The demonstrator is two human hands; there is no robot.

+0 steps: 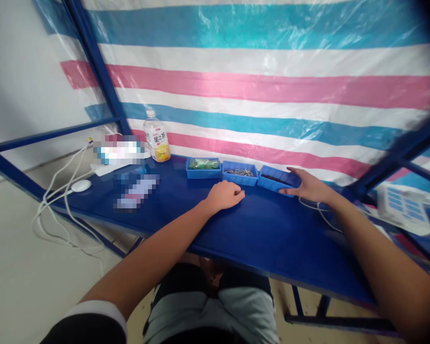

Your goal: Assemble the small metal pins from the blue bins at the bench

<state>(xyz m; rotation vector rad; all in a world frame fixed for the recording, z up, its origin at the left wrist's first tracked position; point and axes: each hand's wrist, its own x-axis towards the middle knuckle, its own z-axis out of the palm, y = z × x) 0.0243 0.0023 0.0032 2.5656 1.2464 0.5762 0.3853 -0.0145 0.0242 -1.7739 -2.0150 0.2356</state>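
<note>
Three small blue bins stand in a row at the back of the blue table [258,229]. The left bin [202,168] holds green parts, the middle bin [240,173] holds small metal pieces, and the right bin [277,179] holds dark contents. My right hand [306,185] grips the right bin's near right corner, fingers wrapped on its rim. My left hand [225,195] rests on the table just in front of the middle bin, curled into a loose fist with nothing visible in it.
A drink bottle [156,141] stands left of the bins. White cables [62,191] and a round white puck [80,185] lie at the table's left end. Blurred items lie on the left half. A striped tarp hangs behind; blue frame bars flank both sides.
</note>
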